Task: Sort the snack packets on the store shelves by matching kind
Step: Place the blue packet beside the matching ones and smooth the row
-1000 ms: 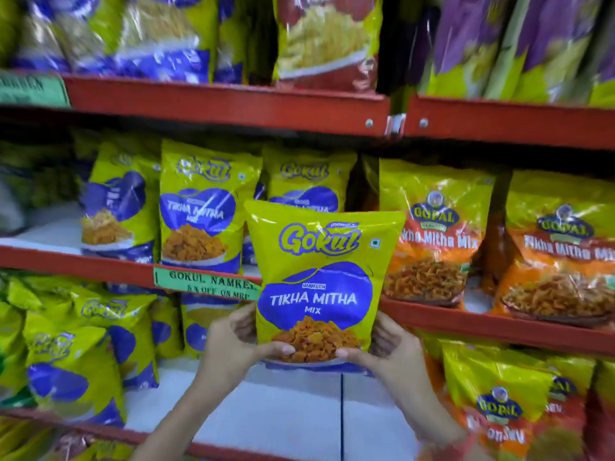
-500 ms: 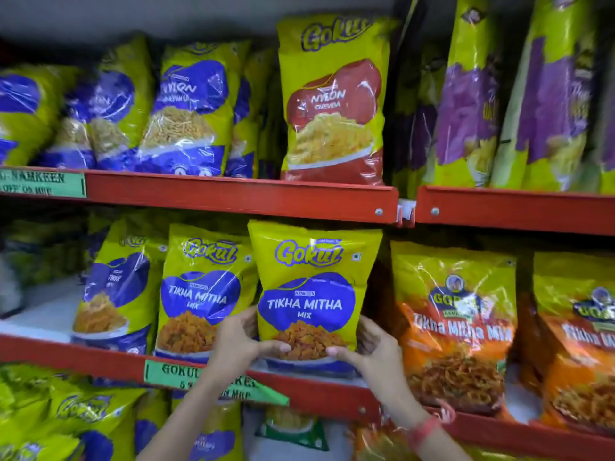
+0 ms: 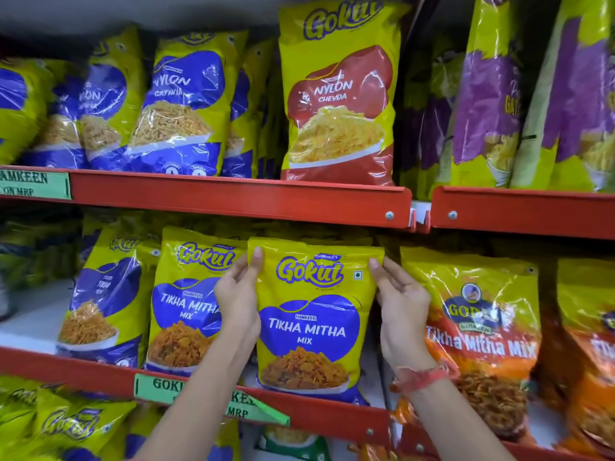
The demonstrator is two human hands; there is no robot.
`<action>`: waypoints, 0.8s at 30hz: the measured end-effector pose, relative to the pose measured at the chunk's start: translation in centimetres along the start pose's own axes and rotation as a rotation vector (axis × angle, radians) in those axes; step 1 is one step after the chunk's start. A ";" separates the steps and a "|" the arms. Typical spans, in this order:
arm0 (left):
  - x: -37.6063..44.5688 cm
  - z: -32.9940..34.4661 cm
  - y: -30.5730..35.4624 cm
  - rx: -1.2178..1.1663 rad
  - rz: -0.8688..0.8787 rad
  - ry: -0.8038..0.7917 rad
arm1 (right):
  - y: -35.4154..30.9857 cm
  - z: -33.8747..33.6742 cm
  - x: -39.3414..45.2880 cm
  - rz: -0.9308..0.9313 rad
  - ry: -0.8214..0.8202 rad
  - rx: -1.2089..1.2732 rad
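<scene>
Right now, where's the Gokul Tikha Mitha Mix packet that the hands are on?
In the head view, the Gokul Tikha Mitha Mix packet stands upright, centre of the middle shelf, between a matching Gokul packet and an orange Gopal packet.

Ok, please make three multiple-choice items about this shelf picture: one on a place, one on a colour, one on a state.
1. The held Tikha Mitha packet stands on:
A. top shelf
B. middle shelf
C. floor

2. The Nylon Chevda packet has a panel that is:
A. red
B. green
C. black

3. The hands touch the held packet:
A. at its upper sides
B. at its bottom
C. not at all

Answers: 1 B, its base sits behind the middle rail. 2 A, red under yellow. 3 A, left hand and right hand flank its upper sides.
</scene>
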State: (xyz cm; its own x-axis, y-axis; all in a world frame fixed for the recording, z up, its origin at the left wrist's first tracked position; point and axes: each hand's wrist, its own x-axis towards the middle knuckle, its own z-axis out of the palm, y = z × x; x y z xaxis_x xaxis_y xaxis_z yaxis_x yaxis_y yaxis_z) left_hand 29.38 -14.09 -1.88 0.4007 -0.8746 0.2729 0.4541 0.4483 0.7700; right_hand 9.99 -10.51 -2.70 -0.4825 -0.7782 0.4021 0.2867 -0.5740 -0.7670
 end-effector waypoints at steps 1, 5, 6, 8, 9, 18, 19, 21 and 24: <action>0.0 0.2 0.4 -0.009 0.000 0.023 | 0.0 0.1 0.0 0.005 0.014 0.014; 0.1 0.4 0.3 0.181 0.184 0.043 | 0.2 1.1 -0.8 -0.117 0.112 -0.116; -0.2 0.1 0.0 0.317 0.300 0.056 | 0.4 1.4 -1.4 -0.232 0.121 -0.271; -1.5 -0.7 -1.0 0.575 0.588 0.005 | 1.4 2.0 -3.4 -0.492 0.032 -0.577; -2.1 -1.2 -1.9 0.689 0.734 -0.084 | 2.3 2.0 -4.2 -0.638 -0.034 -0.752; -1.4 -2.8 -6.7 1.289 0.974 -0.405 | 7.2 0.9 -3.7 -0.818 -0.228 -1.550; -1.2 -2.8 -6.7 1.293 0.964 -0.412 | 7.2 1.1 -3.7 -0.803 -0.242 -1.554; -1.3 -2.8 -6.6 1.317 0.944 -0.417 | 7.0 1.3 -3.8 -0.780 -0.262 -1.570; -1.9 -2.8 -5.8 1.398 0.911 -0.418 | 5.9 1.3 -4.2 -0.747 -0.310 -1.611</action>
State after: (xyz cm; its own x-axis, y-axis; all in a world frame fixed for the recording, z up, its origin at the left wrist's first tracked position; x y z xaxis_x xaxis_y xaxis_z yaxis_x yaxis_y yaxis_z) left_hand 28.24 -14.50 -8.51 -0.2056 -0.5364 0.8185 -0.8593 0.4992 0.1113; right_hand 14.82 -10.93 -8.24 0.0904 -0.6213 0.7783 -0.9886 -0.1502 -0.0050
